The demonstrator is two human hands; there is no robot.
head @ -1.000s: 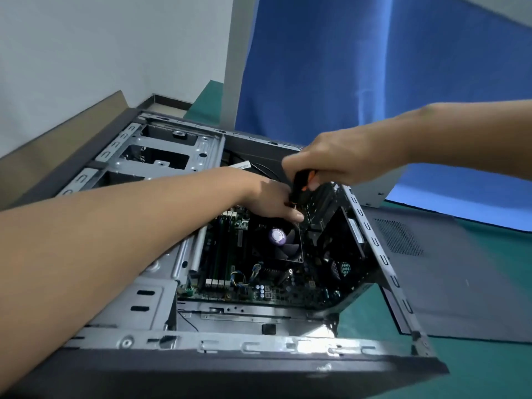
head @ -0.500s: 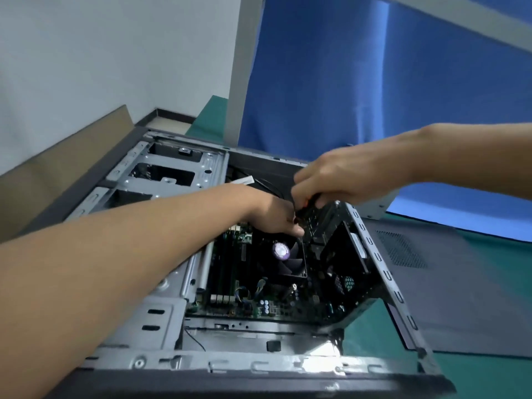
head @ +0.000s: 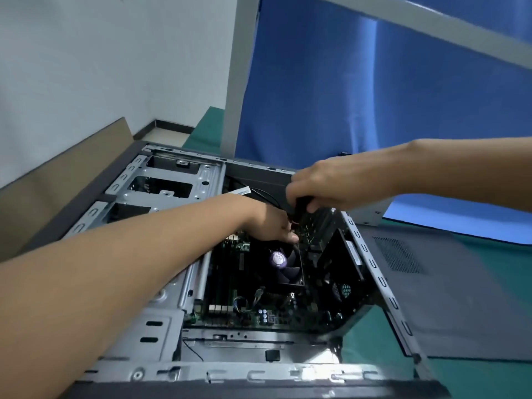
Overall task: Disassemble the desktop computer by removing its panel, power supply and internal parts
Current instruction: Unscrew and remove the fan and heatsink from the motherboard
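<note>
Keep the screwdriver (head: 298,206), clenched in the right hand (head: 325,182), square, guiding its tip with the left hand (head: 269,223), hold there unclear.

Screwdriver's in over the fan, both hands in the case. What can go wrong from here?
A slip of the screwdriver in the right hand could jab the left hand, whose fingers sit right by its lower end. Anything dropped there would likely fall into the CPU fan or onto the motherboard below.
</note>
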